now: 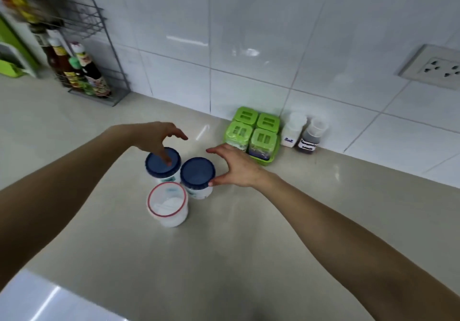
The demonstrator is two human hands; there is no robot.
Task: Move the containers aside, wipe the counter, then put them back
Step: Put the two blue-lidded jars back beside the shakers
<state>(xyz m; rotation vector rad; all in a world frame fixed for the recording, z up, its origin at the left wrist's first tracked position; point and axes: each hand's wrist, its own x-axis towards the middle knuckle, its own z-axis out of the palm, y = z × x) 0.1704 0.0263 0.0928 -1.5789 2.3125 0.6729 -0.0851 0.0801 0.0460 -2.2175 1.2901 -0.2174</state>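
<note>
Hovering spread: left hand [159, 137], right hand [234, 165]; two blue-lidded jars [197, 172], one red-rimmed tub [167, 200].

Bare forearms, no sleeves/jewelry.

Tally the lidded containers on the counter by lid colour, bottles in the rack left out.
Blue lids: 2
Red-rimmed clear lid: 1
Green lids: 4
White or clear caps: 2
Total: 9

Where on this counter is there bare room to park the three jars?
Bare counter lies between the bottle rack and the jars, and near the front edge. Crowded: the back wall by the green spice set and two labelled shakers.
</note>
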